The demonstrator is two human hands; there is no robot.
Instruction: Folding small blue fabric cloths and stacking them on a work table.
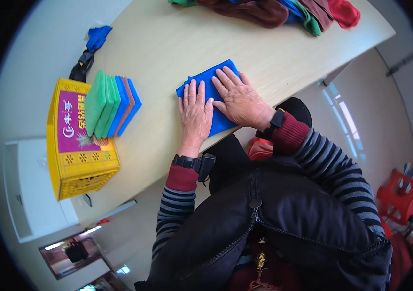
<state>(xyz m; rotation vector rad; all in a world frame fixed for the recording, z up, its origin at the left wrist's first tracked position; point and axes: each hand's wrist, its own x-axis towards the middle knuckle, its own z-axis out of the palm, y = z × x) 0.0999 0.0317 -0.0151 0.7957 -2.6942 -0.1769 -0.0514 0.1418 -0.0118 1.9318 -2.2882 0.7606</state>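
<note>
Pale smooth tabletop [160,53] bears a folded blue fabric cloth [221,122]; on it, left hand [196,115] and right hand [241,100] lie flat, grasping nothing: press evenly (corners also).

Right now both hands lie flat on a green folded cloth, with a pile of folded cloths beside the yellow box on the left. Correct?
Colour is off: in the head view, the folded cloth under the left hand and right hand is blue, not green. Rest stands: both lie flat on it, with the pile of folded cloths beside the yellow box on the left.
</note>
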